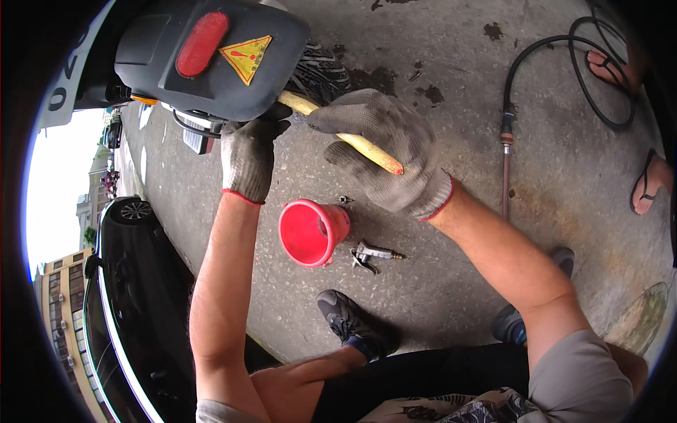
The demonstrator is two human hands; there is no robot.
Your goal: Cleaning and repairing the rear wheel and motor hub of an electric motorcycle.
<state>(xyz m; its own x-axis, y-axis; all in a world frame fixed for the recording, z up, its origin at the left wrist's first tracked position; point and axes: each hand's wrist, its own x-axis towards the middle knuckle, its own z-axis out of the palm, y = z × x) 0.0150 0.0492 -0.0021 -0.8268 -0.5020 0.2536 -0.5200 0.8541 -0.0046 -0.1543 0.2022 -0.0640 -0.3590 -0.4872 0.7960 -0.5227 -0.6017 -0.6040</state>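
While right hand (384, 148) grips yellow handle (352, 139), left hand (248, 158) seemingly clutches scooter rear (204, 56); red funnel (310, 231), air nozzle (372, 254) below.

The wooden handle's (352, 137) head end is hidden behind the mudguard (211, 56); left hand's (248, 158) fingertips vanish beneath it.

Above the red funnel (311, 232), the gloved right hand (384, 144) grips a yellow-handled tool (349, 138); the gloved left hand (249, 155) touches the scooter's rear mudguard (211, 56). An air nozzle (372, 254) lies just beside the funnel.
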